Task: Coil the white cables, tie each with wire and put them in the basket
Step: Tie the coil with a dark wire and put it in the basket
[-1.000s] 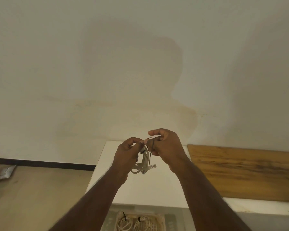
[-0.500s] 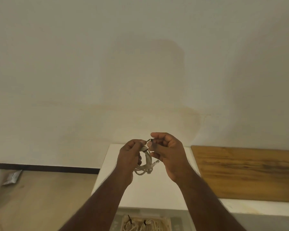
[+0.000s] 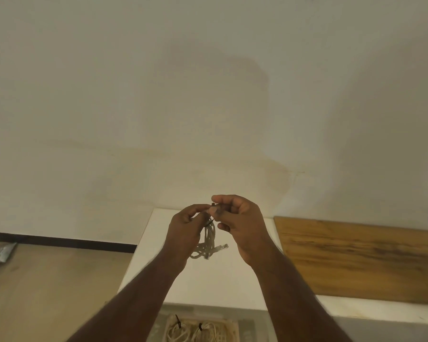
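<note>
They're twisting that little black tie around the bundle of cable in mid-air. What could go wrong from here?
1. The white cable coil hangs loose below the left hand and right hand; if the pinch slips, its loops may spring apart.
2. The black wire is tiny and mostly hidden by fingers, so a weak twist could go unnoticed.
3. The basket sits low, near the frame's edge; a dropped coil might miss it.

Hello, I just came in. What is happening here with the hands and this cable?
A person is holding a coiled white cable up in front of them, above a white table. The left hand grips the top of the coil, and the right hand pinches a dark wire tie at that same spot, apparently fastening it. At the bottom edge, a basket already holds two tied coils.
</note>
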